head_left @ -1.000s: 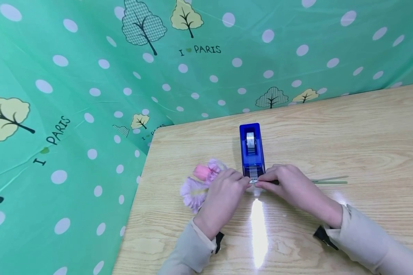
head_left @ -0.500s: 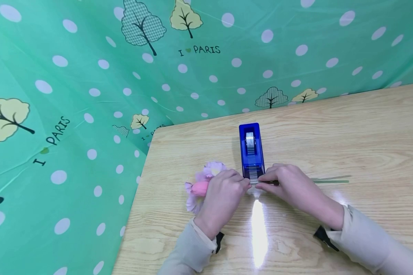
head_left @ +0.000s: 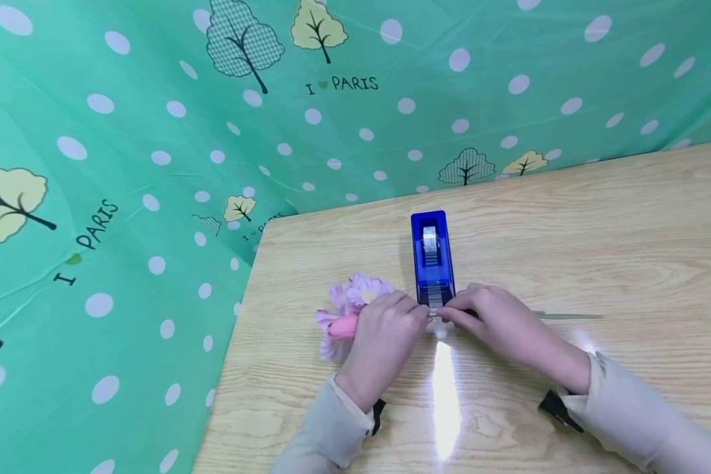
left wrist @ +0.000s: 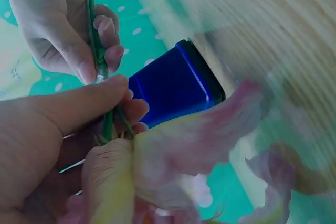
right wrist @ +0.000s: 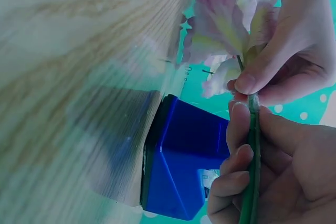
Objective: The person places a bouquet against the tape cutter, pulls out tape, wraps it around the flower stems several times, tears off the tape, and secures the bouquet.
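A: Tips, w/ both hands over the pale wood-grain table [head_left: 580, 243]?
B: Keep the glossy, angular blue plastic dispenser [head_left: 442, 271] close, as now, just beyond the fingers. L hand [head_left: 386, 339] pinches just under the ruffled, pale-purple, fabric-looking flowers [right wrist: 223, 24]; I'd hold there. R hand [head_left: 506, 322] grips the slim green stems [right wrist: 254, 145] alongside; I'd roll gently.
A: And the thin, shiny band [right wrist: 254, 102] betw. hands?
B: Prob. clear tape, tho blurry. Press flat, no creases.
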The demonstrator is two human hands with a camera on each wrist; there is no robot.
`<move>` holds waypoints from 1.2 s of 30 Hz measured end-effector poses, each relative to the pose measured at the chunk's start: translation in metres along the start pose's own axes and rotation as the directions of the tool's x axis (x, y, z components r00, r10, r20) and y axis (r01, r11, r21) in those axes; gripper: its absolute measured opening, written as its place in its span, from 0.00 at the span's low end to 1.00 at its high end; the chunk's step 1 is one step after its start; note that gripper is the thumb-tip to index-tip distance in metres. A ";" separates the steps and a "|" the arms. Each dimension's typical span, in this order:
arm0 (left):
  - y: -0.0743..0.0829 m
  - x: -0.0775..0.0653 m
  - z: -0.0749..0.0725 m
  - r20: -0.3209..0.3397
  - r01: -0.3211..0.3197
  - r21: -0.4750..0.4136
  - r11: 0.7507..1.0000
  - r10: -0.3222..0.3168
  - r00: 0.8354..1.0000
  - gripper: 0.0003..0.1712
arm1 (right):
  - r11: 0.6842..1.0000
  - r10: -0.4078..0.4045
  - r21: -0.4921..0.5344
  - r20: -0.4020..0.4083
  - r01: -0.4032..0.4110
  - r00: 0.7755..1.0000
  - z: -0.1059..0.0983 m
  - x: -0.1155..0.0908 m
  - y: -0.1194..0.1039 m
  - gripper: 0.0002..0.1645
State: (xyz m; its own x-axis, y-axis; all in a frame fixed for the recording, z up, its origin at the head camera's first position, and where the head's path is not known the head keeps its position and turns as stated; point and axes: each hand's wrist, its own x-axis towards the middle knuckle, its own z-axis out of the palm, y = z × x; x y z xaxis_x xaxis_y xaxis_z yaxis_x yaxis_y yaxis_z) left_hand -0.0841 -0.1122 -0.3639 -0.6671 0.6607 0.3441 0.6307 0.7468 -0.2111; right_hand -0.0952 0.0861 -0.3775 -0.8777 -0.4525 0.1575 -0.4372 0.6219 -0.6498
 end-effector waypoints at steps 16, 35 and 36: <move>-0.001 0.003 0.001 0.101 0.073 -0.118 0.990 -0.061 0.993 0.10 | 0.999 -0.031 0.003 -0.078 0.032 0.996 -0.002 -0.003 0.002 0.05; -0.002 -0.001 0.004 0.045 0.022 -0.051 0.998 -0.019 0.999 0.07 | 0.997 0.038 0.070 -0.011 -0.037 0.999 0.000 0.004 0.000 0.07; -0.002 -0.001 0.004 0.042 0.019 -0.047 0.999 -0.017 0.999 0.07 | 0.995 0.048 0.083 -0.010 -0.047 0.999 0.000 0.005 0.000 0.07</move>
State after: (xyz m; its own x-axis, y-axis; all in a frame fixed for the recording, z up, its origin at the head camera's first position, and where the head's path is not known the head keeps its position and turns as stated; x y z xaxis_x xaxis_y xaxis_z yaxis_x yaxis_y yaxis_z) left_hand -0.0864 -0.1134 -0.3678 -0.6935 0.6507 0.3092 0.6361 0.7546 -0.1611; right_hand -0.0996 0.0844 -0.3769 -0.8996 -0.4156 0.1339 -0.3779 0.5874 -0.7157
